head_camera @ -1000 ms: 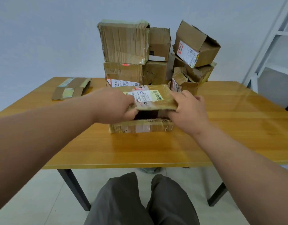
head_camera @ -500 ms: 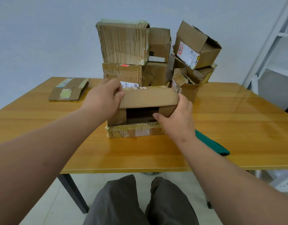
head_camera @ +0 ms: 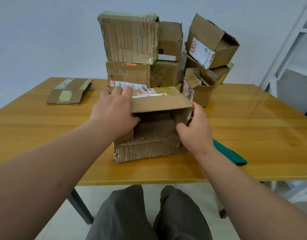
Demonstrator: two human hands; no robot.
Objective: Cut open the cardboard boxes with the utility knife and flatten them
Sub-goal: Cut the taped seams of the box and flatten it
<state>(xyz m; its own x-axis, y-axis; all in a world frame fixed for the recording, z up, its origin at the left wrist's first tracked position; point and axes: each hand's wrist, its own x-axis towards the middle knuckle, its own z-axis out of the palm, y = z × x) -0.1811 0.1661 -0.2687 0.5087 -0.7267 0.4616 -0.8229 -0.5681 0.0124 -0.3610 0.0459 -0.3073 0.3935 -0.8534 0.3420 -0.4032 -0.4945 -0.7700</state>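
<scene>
Head view: the open box (head_camera: 154, 135) sits on the table (head_camera: 253, 135), mouth toward the person. The left hand (head_camera: 114, 111) grips its left wall, fingers over the top; the right hand (head_camera: 194, 130) pinches the right wall. The green knife (head_camera: 230, 153) lies just right.

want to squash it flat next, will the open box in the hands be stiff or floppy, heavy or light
Probably floppy: the open box has creased, dented walls and a loose front flap. Likely light, since its inside looks empty. It may skew sideways rather than fold cleanly, as the left hand and right hand grip opposite ends.
</scene>
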